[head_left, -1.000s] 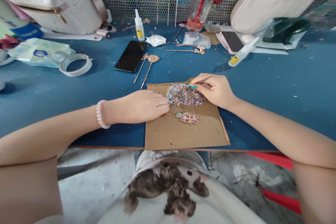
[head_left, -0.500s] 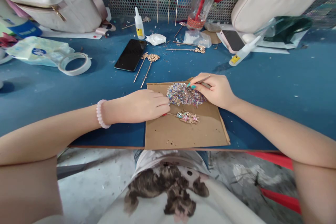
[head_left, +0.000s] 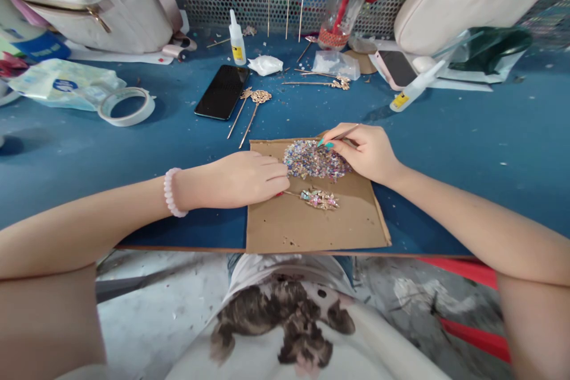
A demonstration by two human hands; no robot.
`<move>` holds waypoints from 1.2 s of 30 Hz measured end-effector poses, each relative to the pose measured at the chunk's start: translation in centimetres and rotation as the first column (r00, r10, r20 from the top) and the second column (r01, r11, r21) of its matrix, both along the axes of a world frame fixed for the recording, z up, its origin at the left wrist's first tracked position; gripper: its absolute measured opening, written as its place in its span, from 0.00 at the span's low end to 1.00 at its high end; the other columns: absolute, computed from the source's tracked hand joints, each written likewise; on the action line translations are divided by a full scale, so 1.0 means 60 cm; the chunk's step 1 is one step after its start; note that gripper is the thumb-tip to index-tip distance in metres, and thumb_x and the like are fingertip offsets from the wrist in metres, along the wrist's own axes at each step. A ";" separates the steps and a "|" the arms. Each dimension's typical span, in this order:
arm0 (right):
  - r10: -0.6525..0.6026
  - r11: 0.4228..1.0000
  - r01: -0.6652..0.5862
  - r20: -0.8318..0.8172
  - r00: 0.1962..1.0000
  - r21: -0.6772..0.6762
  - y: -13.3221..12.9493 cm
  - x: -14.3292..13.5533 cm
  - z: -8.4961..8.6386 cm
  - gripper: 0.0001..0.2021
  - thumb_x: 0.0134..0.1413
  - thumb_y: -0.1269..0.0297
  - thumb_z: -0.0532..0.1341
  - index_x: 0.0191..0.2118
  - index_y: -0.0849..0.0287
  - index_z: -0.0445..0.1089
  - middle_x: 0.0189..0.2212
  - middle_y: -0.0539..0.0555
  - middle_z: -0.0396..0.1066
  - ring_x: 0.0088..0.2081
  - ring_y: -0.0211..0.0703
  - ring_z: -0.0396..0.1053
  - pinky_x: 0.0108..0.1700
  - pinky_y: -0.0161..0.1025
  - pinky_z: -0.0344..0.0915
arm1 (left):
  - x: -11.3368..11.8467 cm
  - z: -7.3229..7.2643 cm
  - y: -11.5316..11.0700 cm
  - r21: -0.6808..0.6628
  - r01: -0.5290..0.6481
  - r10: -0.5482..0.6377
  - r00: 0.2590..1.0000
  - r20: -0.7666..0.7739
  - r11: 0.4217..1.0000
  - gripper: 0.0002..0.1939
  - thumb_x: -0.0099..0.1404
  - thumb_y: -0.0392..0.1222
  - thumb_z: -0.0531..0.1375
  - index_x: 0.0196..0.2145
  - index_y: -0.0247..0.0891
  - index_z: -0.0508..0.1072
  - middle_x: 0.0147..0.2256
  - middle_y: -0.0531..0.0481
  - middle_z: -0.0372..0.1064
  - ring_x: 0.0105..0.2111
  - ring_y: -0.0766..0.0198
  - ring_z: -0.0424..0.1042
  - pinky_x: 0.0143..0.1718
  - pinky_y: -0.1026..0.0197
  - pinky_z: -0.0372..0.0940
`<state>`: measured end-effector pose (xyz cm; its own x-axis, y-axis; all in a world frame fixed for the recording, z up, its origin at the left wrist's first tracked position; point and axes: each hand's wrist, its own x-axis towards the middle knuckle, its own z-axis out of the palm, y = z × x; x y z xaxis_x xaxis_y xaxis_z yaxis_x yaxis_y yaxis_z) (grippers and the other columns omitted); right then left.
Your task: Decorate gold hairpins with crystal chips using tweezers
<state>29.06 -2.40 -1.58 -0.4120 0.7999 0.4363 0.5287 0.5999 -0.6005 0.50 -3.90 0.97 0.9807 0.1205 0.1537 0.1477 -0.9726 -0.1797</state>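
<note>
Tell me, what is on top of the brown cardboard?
On the cardboard lie a sparkly pile of beads and a decorated hairpin. The left hand covers the pin's stem end; the right hand hides one corner.

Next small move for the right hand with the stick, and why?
Probably dip the thin stick tip into the heap of iridescent sequins and lift one piece. The right hand holds the tip at the heap's edge, while the left hand pins the stem of the half-covered gold hairpin on the brown cardboard sheet.
</note>
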 end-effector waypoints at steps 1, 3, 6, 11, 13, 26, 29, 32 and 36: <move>-0.001 1.000 0.001 -0.004 1.000 0.003 0.000 0.000 -0.001 0.08 0.63 0.63 0.61 0.36 0.55 0.78 0.38 0.52 0.81 0.37 0.41 0.77 0.41 0.40 0.71 | 0.000 0.000 0.000 -0.001 0.001 -0.001 1.000 -0.001 1.000 0.11 0.75 0.34 0.51 0.35 0.36 0.70 0.33 0.48 0.71 0.32 0.62 0.67 0.30 0.58 0.57; -0.001 1.000 0.001 -0.007 1.000 0.007 0.001 0.000 -0.002 0.07 0.62 0.65 0.62 0.36 0.55 0.78 0.38 0.51 0.81 0.36 0.40 0.77 0.41 0.39 0.71 | 0.000 0.000 0.000 0.000 0.002 -0.002 1.000 -0.005 1.000 0.11 0.75 0.34 0.51 0.35 0.36 0.70 0.33 0.48 0.71 0.31 0.61 0.67 0.30 0.58 0.57; 0.002 1.000 -0.002 -0.008 1.000 0.010 0.000 0.001 -0.003 0.07 0.62 0.65 0.62 0.36 0.55 0.78 0.38 0.51 0.81 0.36 0.40 0.77 0.41 0.39 0.71 | 0.000 -0.001 0.000 0.001 -0.003 0.003 1.000 -0.010 1.000 0.12 0.75 0.34 0.50 0.35 0.37 0.70 0.33 0.49 0.71 0.31 0.62 0.67 0.30 0.57 0.57; -0.007 1.000 0.007 -0.004 1.000 -0.004 -0.001 0.004 -0.002 0.08 0.64 0.62 0.61 0.36 0.55 0.77 0.38 0.52 0.81 0.37 0.40 0.77 0.42 0.40 0.71 | -0.001 -0.003 0.001 0.000 0.007 -0.007 1.000 0.016 1.000 0.14 0.76 0.35 0.48 0.34 0.36 0.69 0.32 0.49 0.71 0.31 0.61 0.66 0.30 0.57 0.56; -0.010 1.000 0.010 -0.008 1.000 -0.010 -0.001 0.004 -0.001 0.09 0.64 0.62 0.61 0.36 0.55 0.77 0.38 0.51 0.81 0.37 0.41 0.77 0.43 0.40 0.71 | -0.001 -0.004 0.001 -0.002 0.012 -0.011 1.000 0.023 1.000 0.15 0.76 0.35 0.48 0.34 0.36 0.70 0.32 0.48 0.71 0.31 0.62 0.66 0.30 0.58 0.56; -0.002 1.000 0.002 -0.005 1.000 -0.020 -0.001 0.004 -0.002 0.09 0.63 0.62 0.60 0.34 0.55 0.76 0.38 0.51 0.81 0.35 0.40 0.76 0.40 0.40 0.71 | -0.001 -0.002 0.004 -0.039 0.024 -0.024 1.000 0.008 0.999 0.14 0.76 0.34 0.48 0.35 0.36 0.71 0.32 0.48 0.71 0.31 0.61 0.67 0.31 0.57 0.60; 0.003 1.000 -0.003 -0.014 1.000 -0.016 0.000 0.003 -0.004 0.08 0.63 0.64 0.60 0.34 0.55 0.76 0.38 0.51 0.81 0.34 0.39 0.76 0.39 0.39 0.70 | 0.000 -0.001 0.005 -0.053 0.042 -0.040 0.999 0.025 0.998 0.13 0.75 0.33 0.49 0.35 0.35 0.71 0.32 0.48 0.71 0.30 0.61 0.67 0.31 0.58 0.60; -0.002 1.000 0.001 -0.018 1.000 -0.021 -0.001 0.003 -0.004 0.08 0.63 0.64 0.60 0.34 0.55 0.76 0.38 0.51 0.81 0.34 0.39 0.76 0.39 0.39 0.70 | 0.000 -0.001 0.006 -0.052 0.046 -0.045 0.999 0.027 0.998 0.12 0.74 0.33 0.51 0.35 0.35 0.71 0.32 0.47 0.71 0.30 0.62 0.67 0.31 0.58 0.61; -0.005 0.999 0.005 -0.019 1.000 -0.032 -0.002 0.003 -0.004 0.08 0.63 0.63 0.60 0.35 0.55 0.76 0.39 0.51 0.81 0.34 0.39 0.76 0.38 0.39 0.70 | -0.002 -0.004 0.007 -0.051 0.031 -0.030 0.999 0.013 0.998 0.10 0.74 0.34 0.52 0.36 0.36 0.71 0.32 0.47 0.72 0.31 0.62 0.68 0.31 0.59 0.62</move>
